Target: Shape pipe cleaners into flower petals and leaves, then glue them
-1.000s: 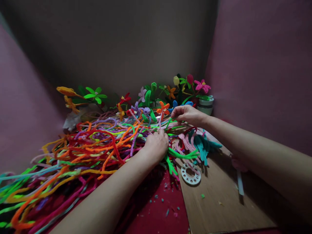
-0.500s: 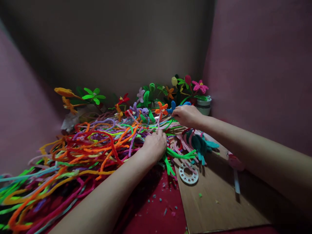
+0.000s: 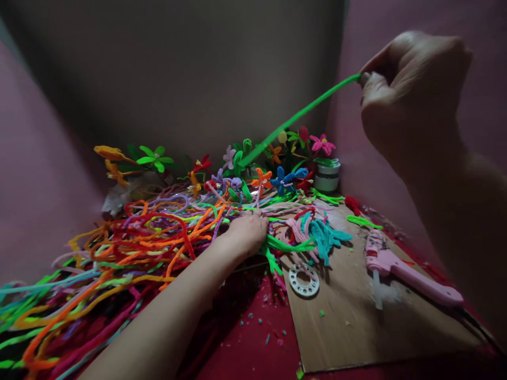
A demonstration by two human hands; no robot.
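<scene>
High at the right, my right hand [image 3: 415,84] pinches one end of a bright green pipe cleaner [image 3: 304,111] between thumb and fingers. The strand slants down to the left, its far end in front of the flowers. My left hand [image 3: 251,232] is low over a heap of coloured pipe cleaners [image 3: 158,237], its fingers curled on several strands; the fingertips are partly hidden. Green pipe cleaner ends [image 3: 273,261] stick out beside that wrist. Just beyond it stands an orange pipe-cleaner flower [image 3: 262,178], with a blue flower [image 3: 283,182] to its right.
On the brown board [image 3: 336,332] are a pink glue gun [image 3: 415,277], a white ring with holes [image 3: 303,280] and teal pipe cleaner pieces [image 3: 327,237]. A white pot [image 3: 327,174] and more flowers line the back wall. Scraps dot the red surface [image 3: 249,343].
My right hand has risen from beside the blue flower to the upper right, drawing out a green pipe cleaner. The glue gun now shows fully. My left hand has barely moved.
</scene>
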